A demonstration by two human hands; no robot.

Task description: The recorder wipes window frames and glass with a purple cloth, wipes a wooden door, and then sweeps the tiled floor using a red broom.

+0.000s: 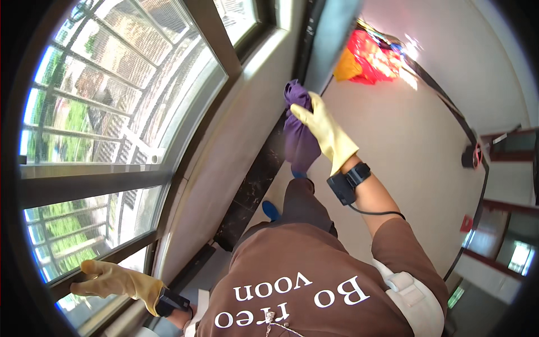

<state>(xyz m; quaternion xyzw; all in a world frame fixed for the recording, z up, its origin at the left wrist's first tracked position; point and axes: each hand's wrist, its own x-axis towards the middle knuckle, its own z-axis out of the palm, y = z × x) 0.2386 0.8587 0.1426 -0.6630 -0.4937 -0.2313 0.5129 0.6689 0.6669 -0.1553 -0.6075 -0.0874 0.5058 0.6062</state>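
Observation:
A pale yellow rubber glove covers my right hand (pixel 323 123), which is closed round a bunched purple cloth (pixel 300 143). The cloth's lower part hangs loose from the grip, and its crumpled top sticks up beyond my fingers. My left hand (pixel 115 282), also in a yellow rubber glove, is at the lower left beside the dark window frame (pixel 106 182). Its fingers stretch toward a lower bar of that frame; whether they touch it I cannot tell. The window pane (pixel 95 112) stands close on my left, with a mesh and bars behind it.
Below the window runs a white wall with a dark marbled skirting (pixel 255 180). My blue-covered feet (pixel 271 210) stand on the pale floor (pixel 387 146). Red and yellow plastic bags (pixel 370 59) lie in the far corner. A dark bin (pixel 470 157) stands at the right wall.

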